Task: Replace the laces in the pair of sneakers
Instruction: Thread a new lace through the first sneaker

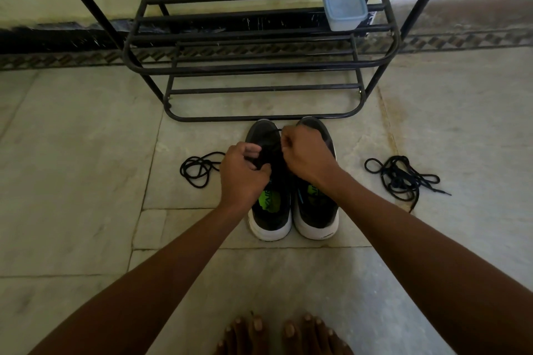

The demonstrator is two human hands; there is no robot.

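Two black sneakers with white soles stand side by side on the floor, toes toward the rack: the left sneaker [269, 210] and the right sneaker [315, 210]. My left hand [242, 176] pinches a black lace over the left sneaker's tongue. My right hand [308, 155] is curled round the same lace, which stretches from it toward the left sneaker's toe. A loose black lace [199, 168] lies coiled on the floor left of the shoes. Another tangle of black laces [401, 177] lies to the right.
A black metal shoe rack [259, 66] stands just beyond the sneakers' toes, with a pale blue lidded plastic box [344, 6] on an upper shelf. The floor is pale stone tile. My bare feet [285, 334] are at the bottom edge.
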